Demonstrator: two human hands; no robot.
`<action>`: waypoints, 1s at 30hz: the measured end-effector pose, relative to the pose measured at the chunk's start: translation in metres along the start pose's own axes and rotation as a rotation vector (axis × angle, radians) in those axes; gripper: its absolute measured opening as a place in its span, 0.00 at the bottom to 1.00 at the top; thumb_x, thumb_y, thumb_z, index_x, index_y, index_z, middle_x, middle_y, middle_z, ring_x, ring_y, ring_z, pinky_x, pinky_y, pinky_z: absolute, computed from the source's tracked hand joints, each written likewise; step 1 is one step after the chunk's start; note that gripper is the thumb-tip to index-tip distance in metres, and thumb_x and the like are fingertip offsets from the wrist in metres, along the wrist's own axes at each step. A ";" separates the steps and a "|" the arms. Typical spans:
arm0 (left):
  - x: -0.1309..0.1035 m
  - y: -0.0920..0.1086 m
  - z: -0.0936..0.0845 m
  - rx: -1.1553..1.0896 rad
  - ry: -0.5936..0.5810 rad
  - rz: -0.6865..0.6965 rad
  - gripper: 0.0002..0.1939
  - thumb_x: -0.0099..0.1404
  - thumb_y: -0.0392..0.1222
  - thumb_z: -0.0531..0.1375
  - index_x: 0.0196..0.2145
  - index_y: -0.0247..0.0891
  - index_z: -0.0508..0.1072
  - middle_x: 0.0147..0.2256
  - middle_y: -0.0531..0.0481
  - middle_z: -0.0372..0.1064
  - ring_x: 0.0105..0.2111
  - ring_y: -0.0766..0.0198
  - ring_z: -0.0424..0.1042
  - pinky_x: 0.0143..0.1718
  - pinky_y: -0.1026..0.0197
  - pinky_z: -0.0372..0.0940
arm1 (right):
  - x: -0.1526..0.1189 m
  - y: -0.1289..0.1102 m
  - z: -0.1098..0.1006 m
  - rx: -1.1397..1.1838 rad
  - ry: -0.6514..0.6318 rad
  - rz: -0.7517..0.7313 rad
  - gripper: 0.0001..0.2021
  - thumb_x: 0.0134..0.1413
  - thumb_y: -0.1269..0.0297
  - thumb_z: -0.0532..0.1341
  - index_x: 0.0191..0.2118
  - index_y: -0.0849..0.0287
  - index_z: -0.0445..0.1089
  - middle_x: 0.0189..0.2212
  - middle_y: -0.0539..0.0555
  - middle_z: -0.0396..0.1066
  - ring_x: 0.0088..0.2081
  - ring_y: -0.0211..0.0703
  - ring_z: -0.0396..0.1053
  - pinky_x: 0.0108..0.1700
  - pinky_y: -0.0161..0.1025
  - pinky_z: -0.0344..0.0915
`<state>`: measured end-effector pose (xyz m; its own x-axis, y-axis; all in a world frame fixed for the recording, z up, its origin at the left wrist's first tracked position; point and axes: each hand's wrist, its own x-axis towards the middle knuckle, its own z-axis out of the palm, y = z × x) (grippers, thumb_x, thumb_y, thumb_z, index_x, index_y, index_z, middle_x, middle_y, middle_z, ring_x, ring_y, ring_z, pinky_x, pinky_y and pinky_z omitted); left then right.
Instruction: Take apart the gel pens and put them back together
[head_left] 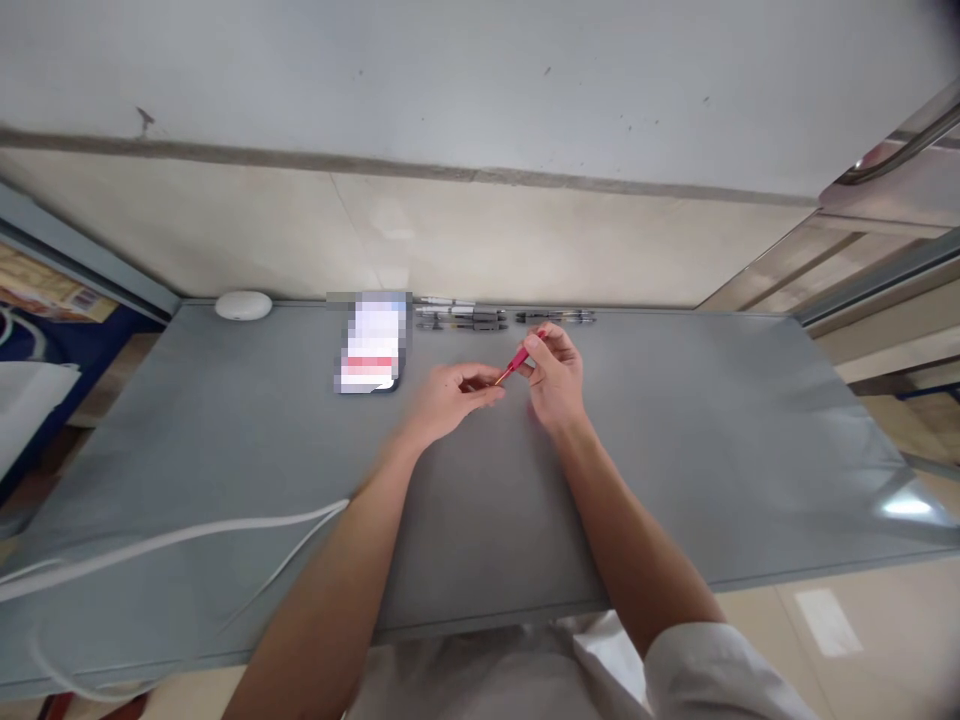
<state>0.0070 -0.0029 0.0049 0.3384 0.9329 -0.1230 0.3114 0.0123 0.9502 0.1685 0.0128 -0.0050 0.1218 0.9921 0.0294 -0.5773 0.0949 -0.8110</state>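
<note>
My right hand point(556, 375) is closed around the red barrel of a pen point(519, 357), which slants down to the left. From the barrel's lower end runs a thin orange-red piece that looks like a refill. Its tip lies between the thumb and fingers of my left hand point(455, 398), which are pinched together there. Both hands are just above the grey table. Behind them lie several black-and-clear pens point(469, 322), with a few more pens point(562, 317) just past my right fingers.
A phone point(371, 345) with a lit, blurred screen is left of my hands. Farther left sits a white rounded case point(243, 305). A white cable point(180, 535) crosses the left side of the grey table point(712, 430). A pale wall point(525, 240) borders the back edge.
</note>
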 end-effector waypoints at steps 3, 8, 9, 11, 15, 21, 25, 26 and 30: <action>0.001 -0.001 0.000 0.000 0.018 -0.014 0.14 0.58 0.49 0.65 0.41 0.42 0.78 0.30 0.51 0.75 0.30 0.64 0.72 0.32 0.62 0.65 | -0.001 0.000 0.000 0.004 0.013 0.010 0.11 0.40 0.63 0.70 0.29 0.54 0.67 0.30 0.45 0.64 0.30 0.32 0.65 0.31 0.32 0.68; -0.001 -0.001 -0.001 -0.110 -0.089 -0.038 0.17 0.59 0.51 0.64 0.42 0.39 0.78 0.32 0.48 0.76 0.31 0.62 0.73 0.34 0.60 0.67 | -0.003 0.000 -0.006 0.044 -0.001 0.024 0.09 0.43 0.62 0.69 0.31 0.53 0.70 0.32 0.46 0.68 0.31 0.32 0.67 0.32 0.32 0.70; -0.001 -0.001 -0.002 -0.136 -0.115 -0.041 0.17 0.59 0.51 0.63 0.42 0.39 0.78 0.33 0.47 0.77 0.32 0.62 0.73 0.35 0.59 0.67 | -0.003 0.000 -0.007 0.049 -0.008 0.025 0.09 0.42 0.62 0.69 0.32 0.53 0.70 0.32 0.45 0.68 0.31 0.32 0.67 0.31 0.32 0.69; -0.003 0.000 -0.002 -0.175 -0.160 -0.039 0.17 0.60 0.51 0.63 0.43 0.38 0.78 0.35 0.46 0.77 0.32 0.63 0.73 0.35 0.59 0.68 | -0.003 0.000 -0.008 0.071 -0.035 0.025 0.09 0.41 0.64 0.70 0.31 0.52 0.70 0.32 0.45 0.67 0.31 0.32 0.68 0.31 0.32 0.70; -0.004 0.001 -0.001 -0.191 -0.218 -0.039 0.16 0.61 0.51 0.62 0.41 0.38 0.78 0.35 0.45 0.77 0.30 0.64 0.72 0.34 0.60 0.68 | -0.003 0.002 -0.008 0.105 -0.079 0.026 0.10 0.41 0.64 0.69 0.30 0.51 0.68 0.30 0.44 0.66 0.30 0.33 0.68 0.30 0.33 0.70; -0.004 0.002 0.003 -0.084 -0.075 0.034 0.12 0.61 0.48 0.63 0.39 0.40 0.78 0.30 0.51 0.75 0.31 0.65 0.72 0.35 0.62 0.67 | -0.003 0.002 -0.006 0.072 -0.017 0.010 0.11 0.40 0.64 0.70 0.29 0.53 0.67 0.30 0.44 0.66 0.29 0.30 0.67 0.31 0.31 0.69; -0.004 0.001 0.005 -0.034 -0.013 0.055 0.12 0.61 0.48 0.62 0.39 0.40 0.78 0.29 0.52 0.74 0.31 0.65 0.72 0.37 0.62 0.67 | -0.003 0.000 -0.006 0.067 -0.020 -0.002 0.10 0.41 0.64 0.70 0.30 0.52 0.68 0.31 0.44 0.67 0.30 0.31 0.68 0.32 0.31 0.69; -0.004 0.001 0.005 -0.027 -0.016 0.055 0.13 0.61 0.48 0.62 0.39 0.40 0.79 0.30 0.52 0.74 0.31 0.65 0.72 0.37 0.62 0.67 | -0.003 0.000 -0.007 0.065 -0.029 -0.003 0.10 0.41 0.64 0.70 0.30 0.52 0.69 0.31 0.44 0.67 0.31 0.32 0.69 0.32 0.32 0.69; -0.004 0.001 0.003 -0.074 -0.076 0.036 0.16 0.61 0.51 0.61 0.42 0.39 0.78 0.33 0.49 0.76 0.32 0.64 0.73 0.38 0.60 0.68 | -0.003 -0.002 -0.010 0.038 -0.052 0.017 0.09 0.43 0.62 0.69 0.32 0.51 0.70 0.33 0.45 0.69 0.33 0.33 0.69 0.34 0.33 0.70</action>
<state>0.0086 -0.0078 0.0053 0.4159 0.9031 -0.1070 0.2323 0.0082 0.9726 0.1777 0.0084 -0.0090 0.0699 0.9965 0.0468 -0.6094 0.0798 -0.7888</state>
